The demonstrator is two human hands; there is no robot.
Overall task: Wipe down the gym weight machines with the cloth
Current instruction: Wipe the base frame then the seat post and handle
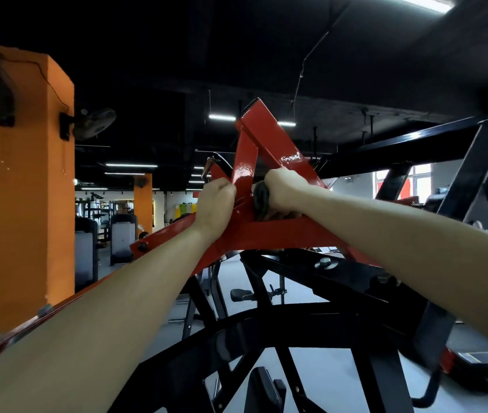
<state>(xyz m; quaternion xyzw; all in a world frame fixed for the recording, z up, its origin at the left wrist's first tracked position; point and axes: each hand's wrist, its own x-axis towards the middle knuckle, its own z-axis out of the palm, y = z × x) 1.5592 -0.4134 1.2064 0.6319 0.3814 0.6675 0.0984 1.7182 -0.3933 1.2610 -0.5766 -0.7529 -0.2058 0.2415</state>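
Two-handed on red frame point(281, 232) | gripping bar point(244, 165) with left hand point(214, 204), fingers curled round | clenching cloth point(262, 201) in right hand point(284, 189), pressed against frame

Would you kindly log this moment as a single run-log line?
left hand: grips red frame | right hand: holds dark cloth against frame | step: wiping
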